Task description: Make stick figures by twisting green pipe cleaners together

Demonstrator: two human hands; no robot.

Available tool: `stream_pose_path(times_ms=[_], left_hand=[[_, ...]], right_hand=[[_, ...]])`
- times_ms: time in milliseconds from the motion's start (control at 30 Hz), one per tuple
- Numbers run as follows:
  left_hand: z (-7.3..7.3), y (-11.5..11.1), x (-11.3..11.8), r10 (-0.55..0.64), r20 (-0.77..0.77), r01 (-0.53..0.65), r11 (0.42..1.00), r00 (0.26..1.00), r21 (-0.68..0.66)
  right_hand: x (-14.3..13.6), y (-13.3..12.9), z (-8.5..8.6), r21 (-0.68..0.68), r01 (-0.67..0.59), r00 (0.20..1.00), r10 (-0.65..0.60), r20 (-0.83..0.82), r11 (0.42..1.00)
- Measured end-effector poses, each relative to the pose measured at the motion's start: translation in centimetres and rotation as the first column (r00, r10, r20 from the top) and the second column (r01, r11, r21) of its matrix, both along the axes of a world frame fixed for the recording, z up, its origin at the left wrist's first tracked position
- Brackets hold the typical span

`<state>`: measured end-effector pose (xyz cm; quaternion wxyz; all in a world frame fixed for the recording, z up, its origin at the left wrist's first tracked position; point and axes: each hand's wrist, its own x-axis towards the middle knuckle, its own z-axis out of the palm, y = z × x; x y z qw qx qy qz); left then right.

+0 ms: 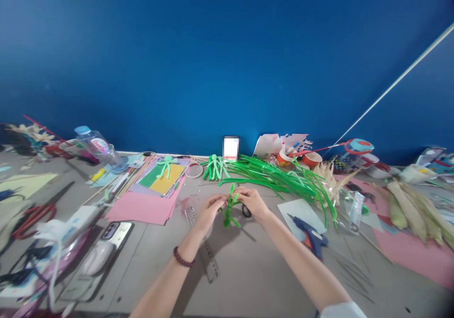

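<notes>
In the middle of the head view, a bright green pipe-cleaner figure [228,210] with several stubby limbs is held up over the table. My left hand [213,208], below a beaded bracelet, pinches it from the left side. From the right, my right hand [252,201] has its fingers closed on the upper part of the same figure. Both sets of fingertips are small and partly hidden. Just under my right hand lies a black ring-shaped item [246,210]. A clear ruler [209,261] lies beneath my left forearm.
Loose green pipe cleaners [269,174] spread behind my hands, with paler pipe-cleaner pieces [214,167] beside them. A blue glue gun [310,235] lies to the right, corn husks [407,209] beyond it. Pink paper [145,209], a phone [113,235] and scissors [39,216] lie left.
</notes>
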<state>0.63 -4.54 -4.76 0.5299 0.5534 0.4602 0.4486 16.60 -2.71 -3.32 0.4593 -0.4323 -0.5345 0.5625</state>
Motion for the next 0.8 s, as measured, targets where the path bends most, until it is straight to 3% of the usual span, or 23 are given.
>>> stream_pose_path(times_ms=[100,233,367,467,567,633,800], left_hand=[[0.0,0.2,-0.2,-0.111,0.229,0.159,0.966,0.967,-0.203],[0.2,-0.4,-0.5,-0.247,0.360,0.353,0.898,0.899,-0.264],[-0.1,-1.0,-0.3,-0.259,0.576,0.497,0.812,0.776,-0.304],[-0.6,-1.2,0.0,-0.234,0.644,0.529,0.789,0.729,-0.312],[-0.9,-1.2,0.1,-0.223,0.642,0.524,0.788,0.733,-0.324],[-0.8,-1.1,0.1,-0.200,0.614,0.482,0.809,0.763,-0.335],[-0.4,-0.3,0.1,-0.181,0.413,0.321,0.898,0.893,-0.301]], right_hand=[[0.3,-0.3,0.7,-0.061,-0.136,0.983,0.126,-0.137,0.989],[0.5,-0.7,1.2,-0.180,-0.380,0.913,0.337,-0.232,0.907],[0.8,-0.9,1.3,-0.194,-0.397,0.900,0.339,-0.273,0.897],[1.0,-0.9,1.2,-0.195,-0.398,0.904,0.346,-0.251,0.897],[1.0,-0.8,1.0,-0.172,-0.426,0.896,0.388,-0.214,0.888],[1.1,-0.6,1.0,-0.139,-0.397,0.911,0.370,-0.183,0.907],[1.4,0.2,0.8,-0.148,-0.183,0.983,0.184,-0.007,0.972]])
